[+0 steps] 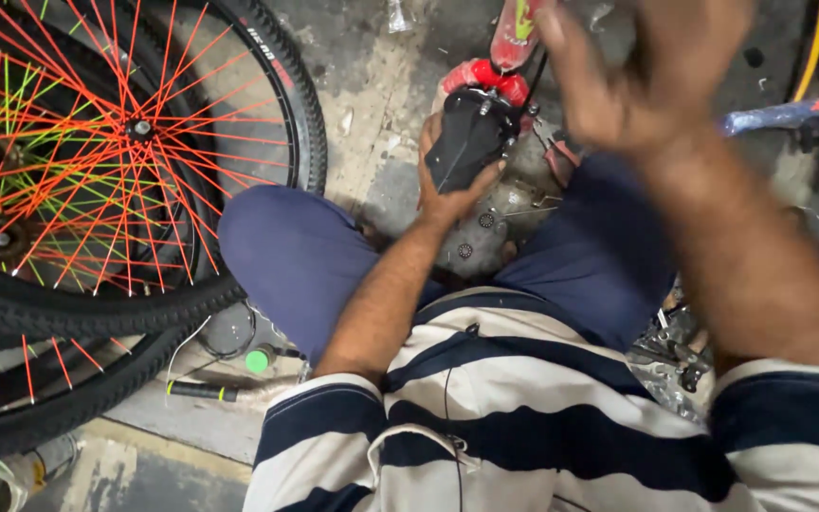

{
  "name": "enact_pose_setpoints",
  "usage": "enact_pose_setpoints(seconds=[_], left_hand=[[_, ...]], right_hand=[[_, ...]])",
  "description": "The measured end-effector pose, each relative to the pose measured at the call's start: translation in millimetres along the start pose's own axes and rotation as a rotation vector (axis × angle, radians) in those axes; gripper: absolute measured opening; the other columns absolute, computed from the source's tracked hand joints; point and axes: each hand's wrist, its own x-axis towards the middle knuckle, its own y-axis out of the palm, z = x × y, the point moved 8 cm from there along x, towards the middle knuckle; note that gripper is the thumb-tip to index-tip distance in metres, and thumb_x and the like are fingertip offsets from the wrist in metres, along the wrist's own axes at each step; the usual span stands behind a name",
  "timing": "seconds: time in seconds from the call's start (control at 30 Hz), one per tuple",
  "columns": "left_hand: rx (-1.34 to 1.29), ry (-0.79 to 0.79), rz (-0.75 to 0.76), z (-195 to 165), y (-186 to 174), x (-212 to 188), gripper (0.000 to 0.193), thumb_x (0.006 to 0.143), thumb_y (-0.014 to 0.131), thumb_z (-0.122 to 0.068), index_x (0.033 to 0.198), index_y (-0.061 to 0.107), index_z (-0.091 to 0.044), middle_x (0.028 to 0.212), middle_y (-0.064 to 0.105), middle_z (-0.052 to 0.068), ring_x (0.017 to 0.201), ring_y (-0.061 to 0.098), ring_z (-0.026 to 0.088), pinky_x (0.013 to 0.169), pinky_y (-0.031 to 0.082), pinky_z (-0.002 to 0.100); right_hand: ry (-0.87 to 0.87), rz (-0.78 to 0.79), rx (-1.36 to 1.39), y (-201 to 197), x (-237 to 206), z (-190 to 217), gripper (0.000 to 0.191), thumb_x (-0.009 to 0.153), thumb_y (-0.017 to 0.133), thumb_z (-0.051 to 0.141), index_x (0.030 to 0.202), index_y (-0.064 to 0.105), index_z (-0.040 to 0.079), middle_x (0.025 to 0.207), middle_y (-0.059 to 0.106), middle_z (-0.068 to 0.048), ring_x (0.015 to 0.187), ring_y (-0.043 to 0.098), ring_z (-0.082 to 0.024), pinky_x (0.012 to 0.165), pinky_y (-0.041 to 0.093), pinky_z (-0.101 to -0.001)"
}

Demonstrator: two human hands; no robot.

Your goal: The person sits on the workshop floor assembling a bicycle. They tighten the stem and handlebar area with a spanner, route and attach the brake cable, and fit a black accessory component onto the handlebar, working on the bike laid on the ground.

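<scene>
Black plastic, a bicycle part (471, 137) joined to a red piece (485, 76), is cupped from beneath in the left hand (447, 175), the grip closed around its lower end. Above and to the right of that part the right hand (637, 76) is raised and blurred; its grip cannot be told. Orange-spoked wheels (97, 171) are seen well left of the part, on the concrete floor (381, 85).

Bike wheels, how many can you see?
2: one wheel with orange spokes at the upper left, another wheel under it at the lower left. More may be hidden off-frame.
</scene>
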Motion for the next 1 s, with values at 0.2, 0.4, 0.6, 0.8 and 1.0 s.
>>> enact_pose_setpoints(seconds=[0.2, 0.4, 0.6, 0.8, 1.0], left_hand=[[0.238, 0.074, 0.057, -8, 6, 1, 0.086, 0.079, 0.088, -0.042, 0.145, 0.049, -0.005, 0.151, 0.038, 0.026, 0.143, 0.034, 0.047, 0.121, 0.033, 0.053], [0.244, 0.051, 0.081, -13, 8, 3, 0.084, 0.073, 0.089, -0.036, 0.141, 0.051, -0.004, 0.147, 0.042, 0.025, 0.140, 0.036, 0.046, 0.118, 0.034, 0.054], [0.116, -0.005, 0.064, -17, 2, 3, 0.080, 0.068, 0.090, -0.029, 0.136, 0.054, -0.005, 0.140, 0.049, 0.019, 0.134, 0.047, 0.039, 0.115, 0.042, 0.048], [-0.014, -0.047, 0.020, -18, 2, 1, 0.083, 0.069, 0.092, -0.032, 0.137, 0.053, -0.005, 0.139, 0.051, 0.019, 0.132, 0.051, 0.037, 0.115, 0.044, 0.046], [0.113, -0.013, 0.043, -13, 7, 0, 0.084, 0.067, 0.091, -0.033, 0.137, 0.055, -0.005, 0.141, 0.050, 0.021, 0.134, 0.049, 0.039, 0.115, 0.043, 0.047]], right_hand=[[1.173, -0.215, 0.537, 72, -212, -67, 0.018, 0.095, 0.076, 0.001, 0.107, 0.063, 0.001, 0.100, 0.066, -0.004, 0.089, 0.062, -0.013, 0.079, 0.052, -0.0277], [1.755, -0.123, 0.933, 147, -347, -88, 0.015, 0.098, 0.067, 0.015, 0.102, 0.071, 0.001, 0.084, 0.072, -0.005, 0.068, 0.065, -0.011, 0.063, 0.054, -0.0260], [1.705, -0.300, 0.868, 156, -335, -83, 0.014, 0.095, 0.076, 0.014, 0.095, 0.072, 0.001, 0.078, 0.070, -0.004, 0.059, 0.060, -0.010, 0.054, 0.048, -0.0247], [1.739, -0.307, 0.761, 148, -331, -82, 0.017, 0.089, 0.081, 0.015, 0.091, 0.068, 0.004, 0.073, 0.068, -0.002, 0.056, 0.058, -0.009, 0.050, 0.045, -0.0234], [1.699, -0.364, 0.721, 148, -325, -77, 0.016, 0.088, 0.081, 0.013, 0.089, 0.069, 0.001, 0.073, 0.069, -0.002, 0.056, 0.058, -0.009, 0.051, 0.044, -0.0241]])
